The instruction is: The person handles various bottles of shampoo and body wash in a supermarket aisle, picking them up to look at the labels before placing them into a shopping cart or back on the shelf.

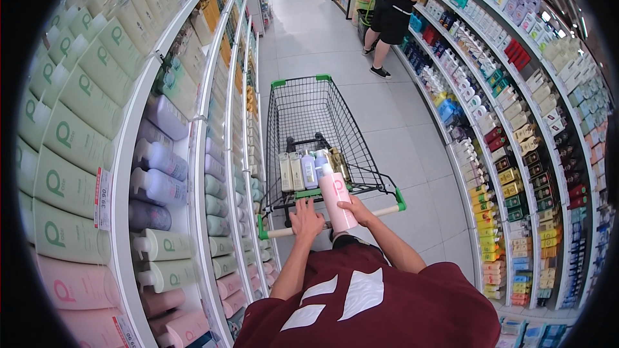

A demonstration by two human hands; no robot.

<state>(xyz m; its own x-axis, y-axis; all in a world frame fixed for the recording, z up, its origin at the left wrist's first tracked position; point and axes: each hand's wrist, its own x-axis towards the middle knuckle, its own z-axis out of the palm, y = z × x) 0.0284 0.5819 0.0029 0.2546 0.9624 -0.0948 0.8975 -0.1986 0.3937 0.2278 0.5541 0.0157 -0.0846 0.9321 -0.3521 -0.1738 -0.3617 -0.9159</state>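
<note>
My right hand is wrapped round the lower part of a pink pump bottle with a white pump top. The bottle leans over the handle bar of a black wire shopping cart with green corners. To its left, my left hand is spread at the bar, holding nothing; whether it touches the bar I cannot tell. Inside the cart's near end stand two pale bottles, a lavender pump bottle and some olive-gold ones, partly hidden by the pink bottle.
Close on my left, shelves hold rows of green, lavender and pink pump bottles. Curved shelves packed with coloured bottles line the right. A person in black stands farther up the aisle, beside the right shelves. Grey tiled floor runs between.
</note>
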